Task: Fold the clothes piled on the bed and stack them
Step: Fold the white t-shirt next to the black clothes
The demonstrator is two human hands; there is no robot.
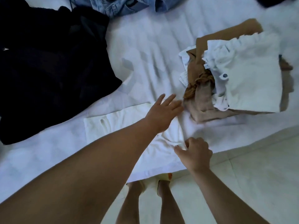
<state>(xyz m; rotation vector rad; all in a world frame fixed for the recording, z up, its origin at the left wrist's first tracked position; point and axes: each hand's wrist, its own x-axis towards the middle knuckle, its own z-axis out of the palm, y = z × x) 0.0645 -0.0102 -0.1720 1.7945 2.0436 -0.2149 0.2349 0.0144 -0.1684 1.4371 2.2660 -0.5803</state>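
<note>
The left hand [163, 113] reaches forward with its fingers straight and spread, palm down over the far edge of a flat white cotton garment [129, 126] spread on the bed; whether the palm presses the cloth or hangs just above it cannot be told. The right hand [196, 155] has its fingers curled and pinches a bunched fold at the near right part of the same white garment, where the cloth wrinkles up between thumb and fingers.

The white garment lies near the edge of the bed, partly folded into a rough rectangle, with a small slit-like opening showing near its left end. It is hard to separate from the white bedsheet [145, 54] under it, since both are pale and softly creased.

Just beside the left hand's fingertips, to the right, stands a stack of folded clothes: a folded white buttoned garment [252, 75] on top, with tan brown clothing [200, 97] under and beside it, one part twisted into a knot.

At the far left lies a large crumpled dark navy garment [48, 65], well apart from the stack. Blue denim clothing [123, 5] lies bunched at the top edge. Below the bed edge, pale floor tiles [250, 183] and the person's feet in light slippers [155, 183] show.
</note>
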